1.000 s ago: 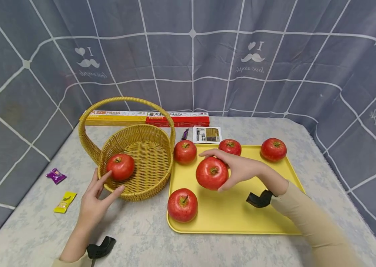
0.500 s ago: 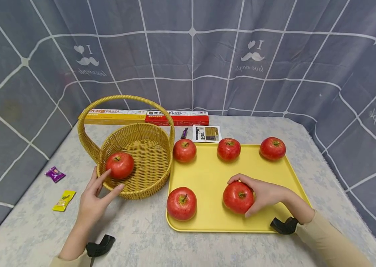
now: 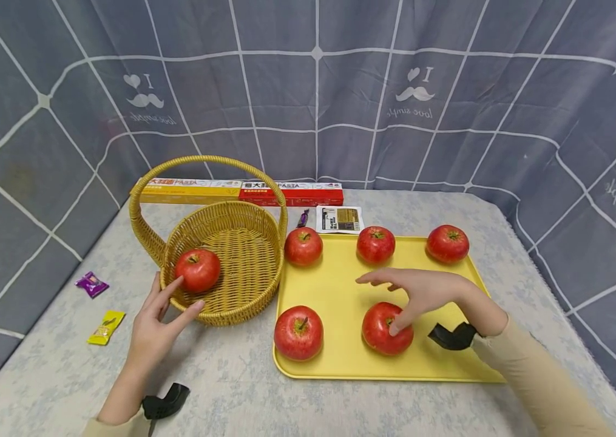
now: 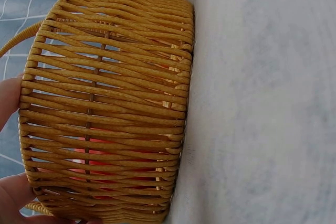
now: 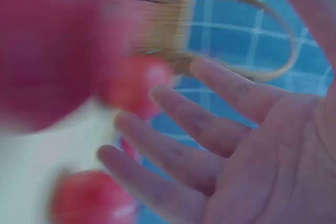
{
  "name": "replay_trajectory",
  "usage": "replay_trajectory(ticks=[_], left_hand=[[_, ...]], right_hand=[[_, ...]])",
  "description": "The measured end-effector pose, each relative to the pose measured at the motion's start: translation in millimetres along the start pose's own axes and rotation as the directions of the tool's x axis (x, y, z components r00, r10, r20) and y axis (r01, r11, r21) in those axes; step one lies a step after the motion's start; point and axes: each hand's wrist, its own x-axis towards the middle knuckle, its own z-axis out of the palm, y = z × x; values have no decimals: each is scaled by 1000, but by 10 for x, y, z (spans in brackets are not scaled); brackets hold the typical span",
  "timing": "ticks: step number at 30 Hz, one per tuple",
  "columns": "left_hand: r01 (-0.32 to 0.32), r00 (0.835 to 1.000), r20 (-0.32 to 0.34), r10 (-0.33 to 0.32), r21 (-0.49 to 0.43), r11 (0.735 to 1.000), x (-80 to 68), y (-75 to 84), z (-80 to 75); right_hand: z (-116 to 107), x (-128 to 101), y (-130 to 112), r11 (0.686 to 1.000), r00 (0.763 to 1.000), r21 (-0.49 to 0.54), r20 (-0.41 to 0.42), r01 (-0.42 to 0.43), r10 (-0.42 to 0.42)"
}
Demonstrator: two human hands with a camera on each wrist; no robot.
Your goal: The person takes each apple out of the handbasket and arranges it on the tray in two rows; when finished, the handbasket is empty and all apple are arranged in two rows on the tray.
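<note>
A wicker basket point(image 3: 239, 312) with a tall handle stands at the left, one red apple point(image 3: 197, 271) lying inside it. My left hand point(image 3: 156, 331) holds the near-left rim, its thumb and index finger reaching over the edge, the index fingertip right by the apple. Over a yellow tray point(image 3: 335, 297), my right hand point(image 3: 430, 291) is spread above a red apple point(image 3: 381, 334) near the tray's front, the thumb overlapping it in the head view. In the right wrist view the fingers point(image 5: 178, 153) extend apart with nothing between them; the apples there are blurred.
The tray also carries apples at its front left point(image 3: 298, 340), back left point(image 3: 303, 246), back middle point(image 3: 375, 244) and back right point(image 3: 447, 244). Behind stand pasta boxes point(image 3: 291, 194) and a white packet point(image 3: 338, 220). Purple candy point(image 3: 91, 284) and yellow candy point(image 3: 106, 328) lie left.
My right hand carried an apple right and toward the front of the tray, set it down and let go, lifting slightly away. My left hand stays on the basket rim.
</note>
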Motion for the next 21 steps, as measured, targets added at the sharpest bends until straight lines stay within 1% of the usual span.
replay_trajectory(ticks=[3, 5, 8, 11, 14, 16, 18, 21], left_hand=[[2, 1000, 4, -2, -3, 1000, 7, 15, -13], [4, 1000, 5, -4, 0, 1000, 12, 8, -15], [4, 1000, 5, -4, 5, 1000, 16, -2, -19], [3, 1000, 7, -3, 4, 1000, 17, 1, -22], [6, 1000, 12, -6, -2, 1000, 10, 12, -24], [9, 1000, 16, -9, -7, 1000, 7, 15, -27], [10, 1000, 19, -10, -13, 1000, 7, 16, -30], [12, 1000, 19, -12, -16, 1000, 9, 11, -31]], right_hand=[[-197, 172, -309, 994, 995, -74, -61, 76, -80], [-305, 331, -485, 981, 980, -104, -95, 163, -174], [-409, 622, -710, 957, 948, -90, -143, 275, -285], [-437, 943, -908, 930, 916, -29, -167, 366, -365], [-405, 1272, -1079, 910, 900, 16, -158, 414, -407], [-356, 1490, -1161, 905, 898, 20, -140, 424, -417], [-290, 1696, -1218, 907, 902, 22, -119, 421, -416], [-167, 1980, -1254, 919, 917, 24, -89, 393, -390]])
